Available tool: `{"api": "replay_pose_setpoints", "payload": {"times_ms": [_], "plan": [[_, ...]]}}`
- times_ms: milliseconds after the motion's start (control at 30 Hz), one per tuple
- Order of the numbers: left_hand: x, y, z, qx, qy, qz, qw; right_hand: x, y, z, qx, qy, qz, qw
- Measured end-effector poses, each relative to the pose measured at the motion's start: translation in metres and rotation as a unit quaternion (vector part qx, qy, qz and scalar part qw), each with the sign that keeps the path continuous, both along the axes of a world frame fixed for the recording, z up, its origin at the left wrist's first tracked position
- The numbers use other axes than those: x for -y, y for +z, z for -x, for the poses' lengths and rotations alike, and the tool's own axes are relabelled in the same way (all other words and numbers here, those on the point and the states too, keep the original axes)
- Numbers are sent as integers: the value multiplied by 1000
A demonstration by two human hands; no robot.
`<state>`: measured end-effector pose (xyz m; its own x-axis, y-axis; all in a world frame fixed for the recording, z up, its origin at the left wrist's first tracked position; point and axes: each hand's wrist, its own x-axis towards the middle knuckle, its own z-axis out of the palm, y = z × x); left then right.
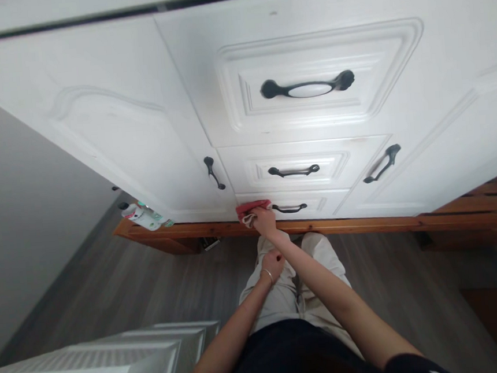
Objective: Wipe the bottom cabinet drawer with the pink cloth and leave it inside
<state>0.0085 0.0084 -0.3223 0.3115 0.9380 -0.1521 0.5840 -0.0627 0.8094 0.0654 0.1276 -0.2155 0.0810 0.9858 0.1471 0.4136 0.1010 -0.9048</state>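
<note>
The left hand (273, 262) is resting closed on the knee; the right hand (263, 219) is gripping a red cloth (250, 208) against the bottom drawer (319, 202).

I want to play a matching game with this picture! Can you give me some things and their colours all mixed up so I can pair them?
Things:
1. cloth under the right hand
2. drawer handle
3. bracelet on the left hand
4. plinth under the cabinet

Colours:
A. brown wood
B. red
C. silvery
D. black with a white middle

Pairs: 1-B, 2-D, 3-C, 4-A
</note>
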Motion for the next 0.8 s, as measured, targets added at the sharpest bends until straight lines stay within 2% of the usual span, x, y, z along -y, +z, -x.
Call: {"api": "replay_pose_setpoints", "payload": {"times_ms": [67,167,267,367,467,567,667,733,800], "plan": [[0,0,0,-11,1,-8,1000,5,-9,-6,85,34,2,996],[3,0,2,-18,6,-16,1000,17,-25,-33,179,57,6,982],[6,1,4,-20,17,-18,999,33,-35,-79,236,39,6,971],[5,5,4,-12,23,-15,1000,51,-35,-136,254,-3,-5,967],[4,11,3,6,26,-5,1000,67,-23,-193,234,-58,-24,970],[4,18,2,30,32,12,999,73,-1,-231,178,-121,-47,975],[5,25,-1,59,45,47,996,70,21,-245,93,-175,-63,978],[2,34,-6,88,49,83,991,67,31,-242,17,-201,-64,977],[-3,48,-12,135,37,125,982,66,34,-234,-78,-215,-56,972]]}}
